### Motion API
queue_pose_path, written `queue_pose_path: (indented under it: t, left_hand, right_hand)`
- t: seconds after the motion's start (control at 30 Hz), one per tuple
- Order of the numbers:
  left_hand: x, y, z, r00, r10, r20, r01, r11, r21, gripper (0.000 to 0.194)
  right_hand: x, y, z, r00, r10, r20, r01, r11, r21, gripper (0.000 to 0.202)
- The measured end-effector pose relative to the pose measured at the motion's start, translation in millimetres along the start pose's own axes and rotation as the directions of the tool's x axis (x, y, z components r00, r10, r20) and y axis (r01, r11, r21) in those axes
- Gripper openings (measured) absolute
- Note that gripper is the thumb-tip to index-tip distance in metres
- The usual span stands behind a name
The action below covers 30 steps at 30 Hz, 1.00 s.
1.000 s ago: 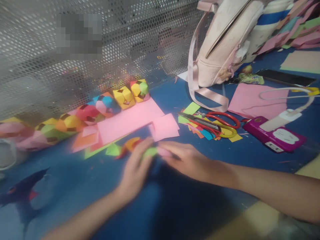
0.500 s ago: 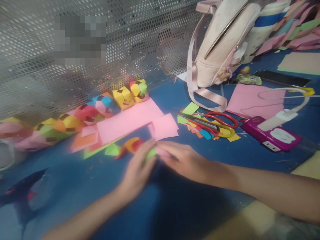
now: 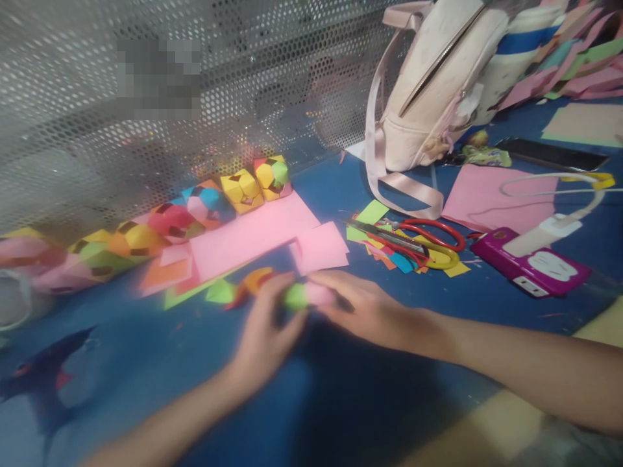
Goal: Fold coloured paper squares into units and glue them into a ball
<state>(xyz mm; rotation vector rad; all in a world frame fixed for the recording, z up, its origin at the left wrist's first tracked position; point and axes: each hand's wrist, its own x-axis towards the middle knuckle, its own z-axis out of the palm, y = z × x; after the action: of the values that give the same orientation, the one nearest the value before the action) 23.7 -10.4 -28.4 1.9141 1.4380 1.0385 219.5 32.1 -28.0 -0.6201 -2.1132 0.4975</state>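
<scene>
Between my two hands is a small piece of folded paper (image 3: 306,296), green on its left and pink on its right, somewhat blurred. My left hand (image 3: 270,318) has its thumb and fingers around the green side. Pinched at the pink side is my right hand (image 3: 360,311), coming in from the right. Just left of my left fingers lie folded orange and red paper pieces (image 3: 256,282) and a small green folded piece (image 3: 220,292). Behind my hands are pink paper sheets (image 3: 318,248) and a longer pink strip (image 3: 248,230).
Finished-looking folded paper balls (image 3: 242,190) line the perforated metal panel (image 3: 292,78). Scissors (image 3: 433,237) and a cutter (image 3: 384,235) rest on paper scraps. Farther right are a purple power bank (image 3: 530,263) with a cable, a phone (image 3: 555,154) and a pale pink backpack (image 3: 433,84).
My hands have drawn slightly apart, and more of the green and pink folded paper shows between them. The surrounding things stay in place; the view has shifted very slightly.
</scene>
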Motion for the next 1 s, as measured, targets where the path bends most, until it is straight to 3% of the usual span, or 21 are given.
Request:
queue_pose_path:
  t: [0.53,1.0]
  left_hand:
    - [4.4,5.0,-1.3,0.991,0.135,0.0,-0.134,0.98,0.149,0.032]
    - [6.9,2.3,-1.9,0.979,0.202,0.008,-0.201,0.969,0.146,0.034]
  right_hand:
    - [0.5,0.2,1.7,1.0,0.006,-0.012,-0.006,1.0,0.015,0.028]
    - [1.7,-1.3,-0.4,0.999,-0.051,0.008,0.051,0.998,-0.02,0.029]
